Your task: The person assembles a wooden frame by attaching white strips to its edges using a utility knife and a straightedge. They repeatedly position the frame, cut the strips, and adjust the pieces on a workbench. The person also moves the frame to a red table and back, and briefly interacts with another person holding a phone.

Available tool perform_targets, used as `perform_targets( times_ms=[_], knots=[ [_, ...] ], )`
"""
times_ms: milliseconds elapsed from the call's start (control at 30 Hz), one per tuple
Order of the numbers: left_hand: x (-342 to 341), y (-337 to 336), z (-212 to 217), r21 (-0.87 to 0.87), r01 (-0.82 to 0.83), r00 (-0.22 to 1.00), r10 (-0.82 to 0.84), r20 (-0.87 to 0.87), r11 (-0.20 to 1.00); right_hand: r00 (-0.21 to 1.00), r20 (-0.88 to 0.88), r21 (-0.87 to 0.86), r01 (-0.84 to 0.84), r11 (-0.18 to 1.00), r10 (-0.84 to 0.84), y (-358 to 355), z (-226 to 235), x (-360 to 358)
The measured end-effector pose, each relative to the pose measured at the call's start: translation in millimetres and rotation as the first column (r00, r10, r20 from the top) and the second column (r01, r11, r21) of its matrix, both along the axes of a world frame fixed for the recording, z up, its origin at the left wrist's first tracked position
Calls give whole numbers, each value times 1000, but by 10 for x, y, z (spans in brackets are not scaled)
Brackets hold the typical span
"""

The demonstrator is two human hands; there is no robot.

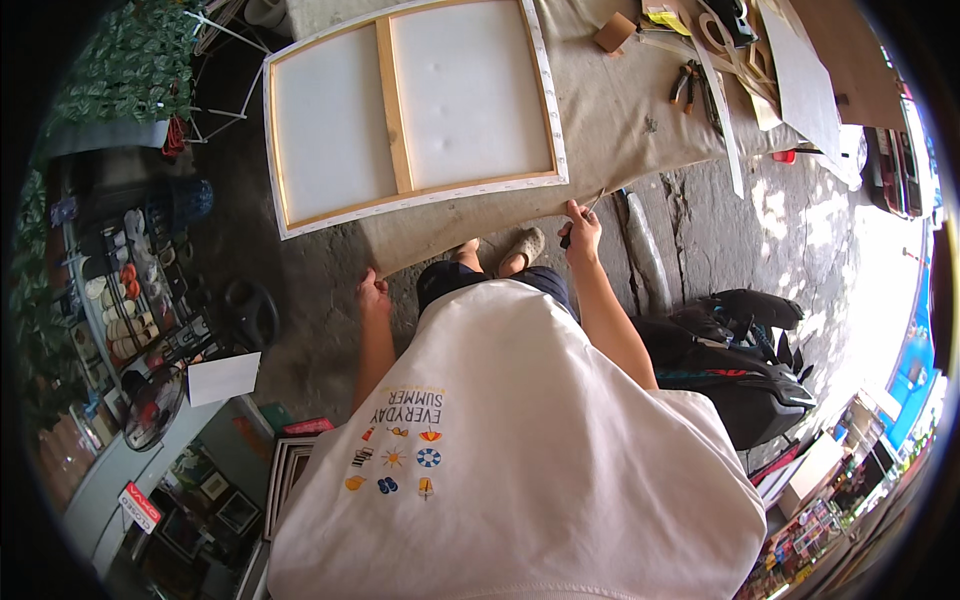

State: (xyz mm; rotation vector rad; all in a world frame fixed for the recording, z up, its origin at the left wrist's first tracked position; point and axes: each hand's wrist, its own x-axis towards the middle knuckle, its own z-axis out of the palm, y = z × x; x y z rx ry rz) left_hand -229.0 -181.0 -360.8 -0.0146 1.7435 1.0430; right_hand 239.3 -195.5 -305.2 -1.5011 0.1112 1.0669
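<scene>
A stretched canvas (390, 110) lies face down on the cloth-covered table (610, 110), its white back and wooden bars showing. The light wooden frame has a middle bar, and white canvas is folded over its edges. At the table's near left corner, my left hand (374, 296) is closed with its fingertips at the cloth's edge; whether it pinches the cloth is hard to see. My right hand (582, 232), at the near edge right of the canvas, is closed round a thin metal tool (599, 198) with a dark handle end. The tool's exact kind is unclear.
Pliers (686, 82), a brown block (614, 33), tape rolls and wooden strips (722, 110) lie on the table's right side. A motorcycle (740, 360) stands to my right. A fan (155, 408) and shelves of goods (130, 285) are at left.
</scene>
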Motion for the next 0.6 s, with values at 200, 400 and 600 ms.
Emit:
perform_targets(
  times_ms=[200, 400, 600],
  knots=[
    [100, 118, 250, -153, 160, 348, -201, -916, 975, 917, 397, -252, 74, 965, 33, -221, 63, 111],
    [1730, 1107, 1441, 93, 990, 119, -285, -951, 103, 844, 364, -158, -360, 919, 394, -392, 928, 44],
    [2893, 1556, 1271, -229, 830, -366, -187, -912, -509, 536, 533, -431, -494, 755, 655, -26, 1191, -159]
  ],
)
